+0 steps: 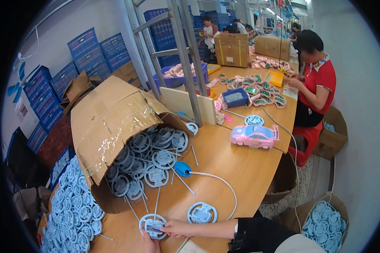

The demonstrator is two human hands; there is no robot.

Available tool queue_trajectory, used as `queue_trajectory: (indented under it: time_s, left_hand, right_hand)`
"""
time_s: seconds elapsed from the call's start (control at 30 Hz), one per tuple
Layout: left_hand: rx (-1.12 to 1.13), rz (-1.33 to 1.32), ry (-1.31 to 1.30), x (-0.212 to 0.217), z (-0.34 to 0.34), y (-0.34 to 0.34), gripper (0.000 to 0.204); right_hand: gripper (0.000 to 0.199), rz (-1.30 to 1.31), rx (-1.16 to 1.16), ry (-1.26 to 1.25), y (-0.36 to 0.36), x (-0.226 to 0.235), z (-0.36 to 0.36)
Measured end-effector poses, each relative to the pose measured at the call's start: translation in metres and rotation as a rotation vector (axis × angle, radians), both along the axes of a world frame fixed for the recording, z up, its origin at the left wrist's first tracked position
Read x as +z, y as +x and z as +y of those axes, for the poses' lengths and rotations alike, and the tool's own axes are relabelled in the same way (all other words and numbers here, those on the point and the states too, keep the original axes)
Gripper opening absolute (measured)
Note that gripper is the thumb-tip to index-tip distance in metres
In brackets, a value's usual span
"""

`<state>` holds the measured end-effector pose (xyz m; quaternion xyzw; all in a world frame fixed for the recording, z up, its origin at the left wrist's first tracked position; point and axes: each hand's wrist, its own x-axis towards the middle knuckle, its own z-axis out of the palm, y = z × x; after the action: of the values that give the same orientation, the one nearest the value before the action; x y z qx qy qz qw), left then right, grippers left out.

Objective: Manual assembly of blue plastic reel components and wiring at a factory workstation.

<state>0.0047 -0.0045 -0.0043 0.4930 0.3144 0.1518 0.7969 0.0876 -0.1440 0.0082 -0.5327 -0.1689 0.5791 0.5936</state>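
Note:
At the table's front edge, a light blue toy steering wheel (pixel 153 223) with a thin rod sticking out of it sits in my left hand (pixel 150 243), whose fingers grip its lower rim. My right hand (pixel 178 228) reaches in from the right, fingers pinched together at the wheel's centre plate. Something small and dark shows by those fingertips, too small to name. Just beyond my right hand lies another blue steering wheel (pixel 201 213), flat on the wooden table (pixel 245 181). A blue oval piece (pixel 183 168) with a white cable rests farther back.
A tipped cardboard box (pixel 109 114) spills steering wheels with rods toward me. More wheels are heaped at left (pixel 74 206) and in a carton (pixel 325 223) at lower right. A pink toy car (pixel 254 136) stands at the right. Beyond it, a person in red (pixel 321 80) works.

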Motion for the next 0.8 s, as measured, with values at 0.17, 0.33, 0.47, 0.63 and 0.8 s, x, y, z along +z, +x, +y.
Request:
queue_trajectory:
  time_s: [0.17,0.33,0.47,0.63,0.8]
  left_hand:
    - [-0.019,0.01,0.0,-0.006,0.003,-0.002,0.039]
    - [-0.044,-0.007,0.04,0.008,-0.006,-0.001,0.039]
    - [-0.118,-0.057,-0.039,0.013,-0.003,-0.006,0.032]
    - [-0.118,-0.082,-0.025,0.011,-0.001,-0.011,0.034]
    - [-0.124,-0.123,-0.007,0.011,-0.001,-0.013,0.036]
  right_hand:
    - [0.035,0.011,0.003,0.026,0.003,-0.009,0.002]
    - [0.035,0.041,0.031,0.047,0.003,-0.009,-0.001]
    - [0.034,0.032,0.028,0.036,0.004,-0.012,0.001]
    - [0.035,0.026,0.045,0.05,0.004,-0.014,0.003]
    - [0.035,-0.009,-0.01,0.035,-0.001,-0.008,0.003]
